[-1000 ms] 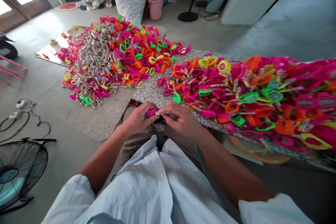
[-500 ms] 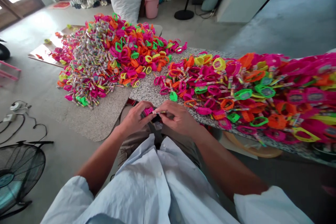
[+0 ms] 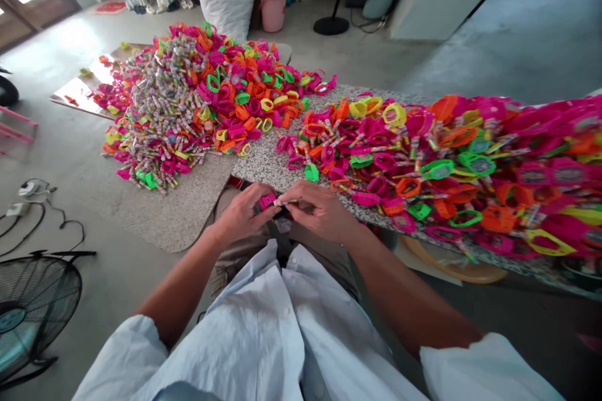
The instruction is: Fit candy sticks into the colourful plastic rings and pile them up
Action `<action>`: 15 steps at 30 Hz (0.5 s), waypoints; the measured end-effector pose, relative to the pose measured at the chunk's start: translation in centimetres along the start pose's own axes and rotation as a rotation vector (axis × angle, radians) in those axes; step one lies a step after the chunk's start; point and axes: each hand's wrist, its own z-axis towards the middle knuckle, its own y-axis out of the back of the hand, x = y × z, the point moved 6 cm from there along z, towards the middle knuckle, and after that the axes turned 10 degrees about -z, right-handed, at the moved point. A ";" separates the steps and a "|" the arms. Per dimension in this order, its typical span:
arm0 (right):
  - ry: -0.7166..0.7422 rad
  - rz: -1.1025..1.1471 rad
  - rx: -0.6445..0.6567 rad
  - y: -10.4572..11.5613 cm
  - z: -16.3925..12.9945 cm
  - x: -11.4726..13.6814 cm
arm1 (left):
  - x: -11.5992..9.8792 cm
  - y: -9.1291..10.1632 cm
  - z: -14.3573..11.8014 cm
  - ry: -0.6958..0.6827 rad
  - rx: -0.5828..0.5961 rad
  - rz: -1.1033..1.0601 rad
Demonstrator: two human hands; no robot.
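Over the lap, one pink band (image 3: 267, 202) pinched between left hand (image 3: 242, 213) and right hand (image 3: 316, 212) fingers.

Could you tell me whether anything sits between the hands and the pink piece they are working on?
Nothing visible does. The left hand and right hand both already pinch the pink piece directly, over the lap, just short of the table edge.

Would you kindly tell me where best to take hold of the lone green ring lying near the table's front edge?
Probably pinch the green ring across its band from above, coming from the near table edge. It lies flat, apart from the pile, with bare granite on its near side.
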 end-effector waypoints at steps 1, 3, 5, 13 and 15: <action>-0.016 0.010 -0.001 0.1 0.0 -0.1 | 0.0 0.0 0.0 -0.005 0.004 0.020; -0.058 0.028 0.005 0.1 0.0 -0.3 | -0.1 0.1 0.1 -0.024 0.018 0.068; -0.109 0.050 0.022 0.0 0.0 -0.6 | -0.2 0.1 0.3 -0.039 0.037 0.110; -0.205 0.157 0.053 -0.5 -0.7 -1.6 | -1.4 0.3 1.2 -0.064 0.066 0.123; -0.189 0.178 0.055 -0.5 -0.7 -1.6 | -1.7 0.4 1.5 -0.061 0.082 0.116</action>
